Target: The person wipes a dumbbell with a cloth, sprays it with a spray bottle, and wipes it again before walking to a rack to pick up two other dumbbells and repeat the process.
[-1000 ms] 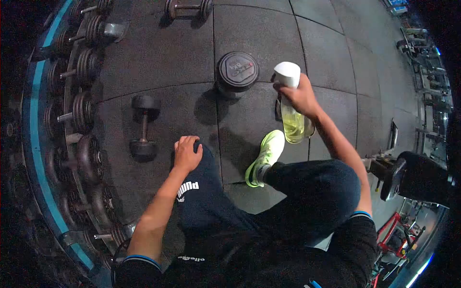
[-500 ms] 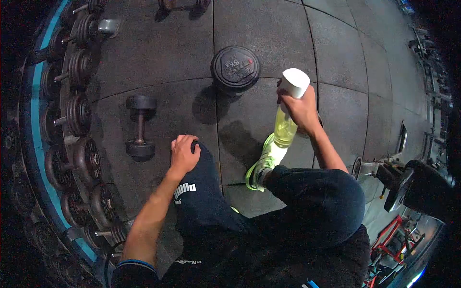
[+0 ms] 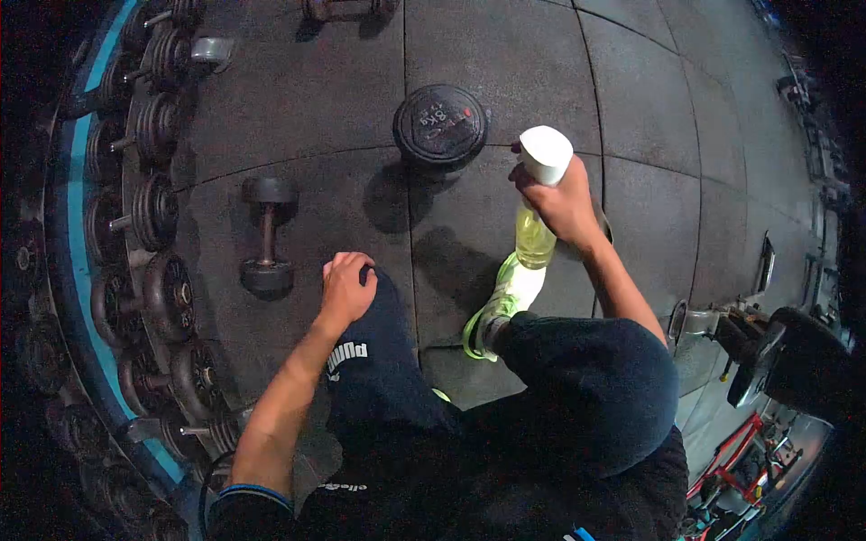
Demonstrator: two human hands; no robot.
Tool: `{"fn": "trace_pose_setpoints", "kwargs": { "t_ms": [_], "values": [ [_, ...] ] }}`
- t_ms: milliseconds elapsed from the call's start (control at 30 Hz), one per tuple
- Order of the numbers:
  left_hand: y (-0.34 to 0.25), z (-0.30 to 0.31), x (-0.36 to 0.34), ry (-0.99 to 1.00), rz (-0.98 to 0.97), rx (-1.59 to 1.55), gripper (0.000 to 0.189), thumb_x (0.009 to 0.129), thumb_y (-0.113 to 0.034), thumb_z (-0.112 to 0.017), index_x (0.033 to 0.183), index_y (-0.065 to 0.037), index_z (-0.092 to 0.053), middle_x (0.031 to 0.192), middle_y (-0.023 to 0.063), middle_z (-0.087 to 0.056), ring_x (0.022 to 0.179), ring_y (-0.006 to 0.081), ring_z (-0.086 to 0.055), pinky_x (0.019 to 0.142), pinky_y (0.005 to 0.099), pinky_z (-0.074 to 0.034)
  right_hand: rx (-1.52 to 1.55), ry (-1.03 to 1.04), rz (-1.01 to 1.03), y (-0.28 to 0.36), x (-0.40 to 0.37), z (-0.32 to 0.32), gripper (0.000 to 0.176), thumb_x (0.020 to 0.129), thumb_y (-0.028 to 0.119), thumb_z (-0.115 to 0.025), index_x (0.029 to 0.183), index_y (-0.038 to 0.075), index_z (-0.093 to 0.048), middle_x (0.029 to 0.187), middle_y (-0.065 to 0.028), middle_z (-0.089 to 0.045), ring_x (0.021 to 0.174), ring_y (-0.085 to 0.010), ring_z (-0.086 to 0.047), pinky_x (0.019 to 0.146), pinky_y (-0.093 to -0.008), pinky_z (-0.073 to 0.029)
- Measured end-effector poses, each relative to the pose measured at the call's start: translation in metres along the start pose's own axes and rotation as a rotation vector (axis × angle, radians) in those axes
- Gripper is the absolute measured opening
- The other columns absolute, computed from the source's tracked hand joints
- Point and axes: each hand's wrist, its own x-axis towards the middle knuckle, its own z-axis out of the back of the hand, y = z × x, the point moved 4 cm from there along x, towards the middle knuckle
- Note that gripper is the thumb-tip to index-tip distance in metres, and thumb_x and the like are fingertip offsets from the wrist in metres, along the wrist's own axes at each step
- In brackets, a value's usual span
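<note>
Plainly, one spray bottle (image 3: 536,242) is in the person's right hand (image 3: 564,206), its fingers wrapped about the neck below the white head (image 3: 547,155); whether one presses the trigger cannot be told. Yellow-green liquid shows through its clear body, which overlaps one bright shoe (image 3: 507,298) in view. The left hand (image 3: 345,288) rests on the left knee (image 3: 386,311), fingers close together, thumb apart. Two dumbbells (image 3: 268,233) lie on the floor (image 3: 316,207), one cut off by the top edge. One round black weight (image 3: 440,123), marked 8 kg, stands between the nearer dumbbell and the bottle. More weights, too dim to count, fill a blue-striped rack (image 3: 78,239) at left. The bent right knee (image 3: 600,388) hides part of the right arm.
</note>
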Motion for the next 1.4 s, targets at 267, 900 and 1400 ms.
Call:
{"fn": "trace_pose_setpoints", "kwargs": {
  "t_ms": [267, 900, 1400],
  "values": [
    [0.002, -0.002, 0.001, 0.046, 0.011, -0.001, 0.015, 0.085, -0.016, -0.066, 0.098, -0.009, -0.069, 0.109, 0.0044, -0.068, 0.113, 0.0270, -0.058, 0.100, 0.0439, -0.040, -0.097, -0.056, 0.075, 0.002, 0.003, -0.003, 0.019, 0.078, 0.000, -0.068, 0.097, -0.001, -0.067, 0.086, -0.0045, -0.069, 0.078, -0.0132, -0.063, 0.071, -0.0303, -0.051],
    [-0.004, -0.003, 0.008, 0.084, -0.041, 0.016, 0.013, 0.084, -0.016, -0.066, 0.094, -0.009, -0.070, 0.106, 0.0045, -0.069, 0.112, 0.0286, -0.058, 0.099, 0.0449, -0.040, 0.000, -0.561, 0.180, -0.150, 0.110, 0.121, 0.071, 0.073, 0.028, -0.094, 0.131, 0.003, -0.061, 0.123, -0.0119, -0.069, 0.112, -0.0179, -0.064, 0.094, -0.0317, -0.051],
    [-0.007, -0.004, 0.007, 0.099, -0.009, 0.038, 0.017, 0.086, -0.016, -0.067, 0.101, -0.008, -0.070, 0.112, 0.0067, -0.069, 0.117, 0.0296, -0.057, 0.103, 0.0455, -0.039, -0.488, -0.328, -0.327, -0.283, -0.051, 0.080, 0.104, 0.072, 0.052, -0.088, 0.149, 0.000, -0.040, 0.147, -0.0259, -0.047, 0.137, -0.0380, -0.047, 0.114, -0.0458, -0.039]
  ]
}}
